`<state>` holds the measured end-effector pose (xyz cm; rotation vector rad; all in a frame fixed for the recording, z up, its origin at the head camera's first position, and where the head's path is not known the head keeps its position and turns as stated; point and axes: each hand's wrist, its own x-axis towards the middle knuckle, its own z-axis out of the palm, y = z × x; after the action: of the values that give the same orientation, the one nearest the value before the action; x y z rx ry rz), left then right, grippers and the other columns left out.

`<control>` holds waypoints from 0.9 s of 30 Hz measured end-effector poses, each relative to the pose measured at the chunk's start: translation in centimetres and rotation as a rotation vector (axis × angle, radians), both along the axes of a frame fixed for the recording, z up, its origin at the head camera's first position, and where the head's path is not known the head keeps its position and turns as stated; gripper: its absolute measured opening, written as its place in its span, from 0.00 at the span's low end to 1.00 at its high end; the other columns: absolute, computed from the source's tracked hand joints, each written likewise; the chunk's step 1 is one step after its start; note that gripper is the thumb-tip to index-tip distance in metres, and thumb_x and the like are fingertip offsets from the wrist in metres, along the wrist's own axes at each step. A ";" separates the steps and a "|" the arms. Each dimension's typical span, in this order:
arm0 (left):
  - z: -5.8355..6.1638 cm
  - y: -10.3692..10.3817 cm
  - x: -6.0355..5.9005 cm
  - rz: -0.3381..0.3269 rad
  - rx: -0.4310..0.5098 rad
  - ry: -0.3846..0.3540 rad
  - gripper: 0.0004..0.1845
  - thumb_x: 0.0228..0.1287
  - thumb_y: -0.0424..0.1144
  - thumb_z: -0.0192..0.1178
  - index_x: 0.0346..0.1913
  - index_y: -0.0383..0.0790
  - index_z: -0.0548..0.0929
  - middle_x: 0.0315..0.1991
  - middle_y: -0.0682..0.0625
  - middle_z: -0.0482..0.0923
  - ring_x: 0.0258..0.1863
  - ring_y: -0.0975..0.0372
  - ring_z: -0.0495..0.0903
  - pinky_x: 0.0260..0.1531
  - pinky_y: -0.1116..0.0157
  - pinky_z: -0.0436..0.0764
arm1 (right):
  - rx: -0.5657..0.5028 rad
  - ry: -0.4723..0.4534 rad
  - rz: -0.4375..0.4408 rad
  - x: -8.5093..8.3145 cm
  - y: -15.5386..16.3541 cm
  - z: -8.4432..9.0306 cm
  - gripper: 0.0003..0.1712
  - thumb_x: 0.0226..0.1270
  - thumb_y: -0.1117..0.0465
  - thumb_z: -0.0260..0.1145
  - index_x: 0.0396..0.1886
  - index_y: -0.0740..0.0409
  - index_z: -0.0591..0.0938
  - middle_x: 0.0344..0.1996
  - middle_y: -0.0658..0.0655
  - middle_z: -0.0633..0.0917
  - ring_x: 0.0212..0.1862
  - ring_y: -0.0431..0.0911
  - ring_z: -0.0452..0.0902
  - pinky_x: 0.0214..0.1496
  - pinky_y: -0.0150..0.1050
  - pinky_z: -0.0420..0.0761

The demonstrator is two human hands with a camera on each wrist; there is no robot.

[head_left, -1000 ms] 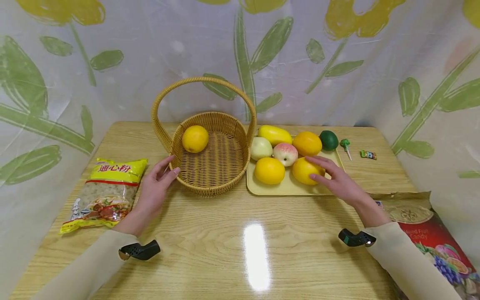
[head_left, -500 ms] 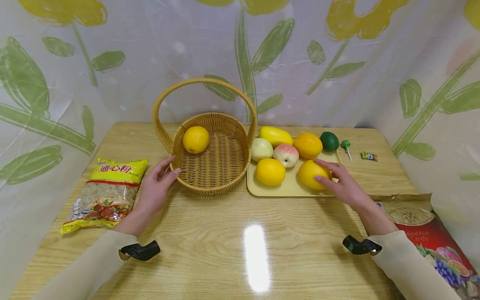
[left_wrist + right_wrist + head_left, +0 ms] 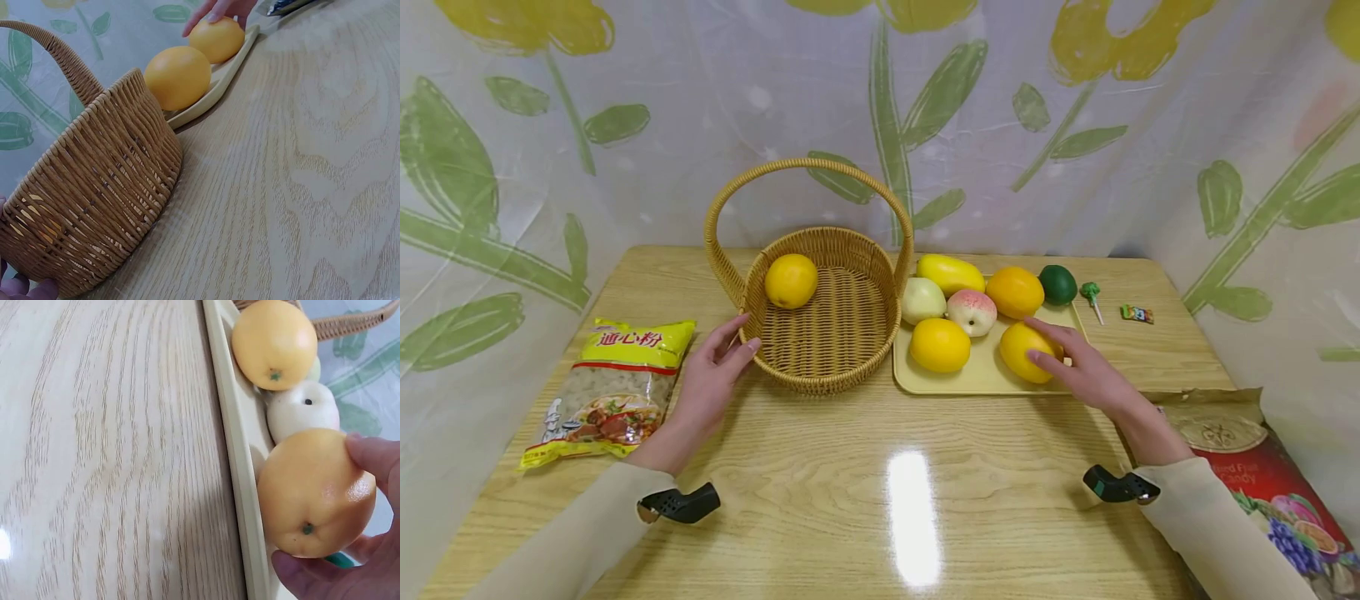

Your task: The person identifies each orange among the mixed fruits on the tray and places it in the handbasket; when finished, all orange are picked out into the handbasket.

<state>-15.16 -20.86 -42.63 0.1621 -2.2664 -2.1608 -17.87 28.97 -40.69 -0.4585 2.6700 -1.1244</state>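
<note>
The surface (image 3: 805, 492) is supporting a wicker basket (image 3: 823, 383) left of centre and, to its right, a pale yellow tray (image 3: 977, 379). The left hand (image 3: 713, 368) is gripping the basket's near left rim between thumb and fingers, while the right hand (image 3: 1086, 371) is holding an orange (image 3: 1022, 354) between fingers and thumb at the tray's near right part. A second orange (image 3: 940, 345) is sitting at its left, a peach (image 3: 972, 312) is lying slightly farther back between them, and a green lollipop (image 3: 1091, 292) is lying just right of the tray.
</note>
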 end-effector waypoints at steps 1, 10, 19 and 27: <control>0.0 0.0 0.0 0.000 -0.003 0.000 0.33 0.71 0.43 0.59 0.75 0.38 0.61 0.78 0.45 0.47 0.74 0.53 0.52 0.64 0.70 0.67 | -0.001 0.006 0.003 0.0 0.0 -0.1 0.34 0.77 0.51 0.56 0.76 0.56 0.60 0.70 0.66 0.62 0.66 0.63 0.57 0.65 0.64 0.61; -0.1 -0.1 -0.1 0.003 0.002 -0.005 0.33 0.71 0.42 0.59 0.75 0.38 0.61 0.78 0.45 0.46 0.75 0.53 0.52 0.65 0.69 0.67 | -0.046 -0.012 0.024 -0.2 -0.2 -0.2 0.34 0.76 0.53 0.58 0.75 0.58 0.61 0.71 0.67 0.60 0.68 0.63 0.54 0.68 0.66 0.57; 0.0 0.0 -0.1 -0.002 0.003 0.003 0.33 0.71 0.42 0.59 0.75 0.39 0.61 0.78 0.45 0.47 0.74 0.53 0.53 0.64 0.71 0.68 | -0.076 -0.070 0.003 0.1 -0.4 -0.3 0.33 0.74 0.49 0.60 0.73 0.51 0.63 0.71 0.62 0.62 0.65 0.59 0.60 0.66 0.59 0.62; -0.1 0.0 0.0 -0.005 0.035 -0.010 0.33 0.71 0.43 0.59 0.75 0.40 0.61 0.78 0.46 0.45 0.75 0.52 0.51 0.64 0.70 0.69 | -0.091 -0.063 0.095 0.4 -0.6 0.4 0.29 0.74 0.58 0.60 0.71 0.54 0.63 0.69 0.63 0.62 0.64 0.58 0.59 0.67 0.59 0.60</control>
<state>-15.17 -20.90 -42.68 0.1686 -2.2370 -2.2085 -17.43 28.34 -40.29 -0.5498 2.5234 -1.2153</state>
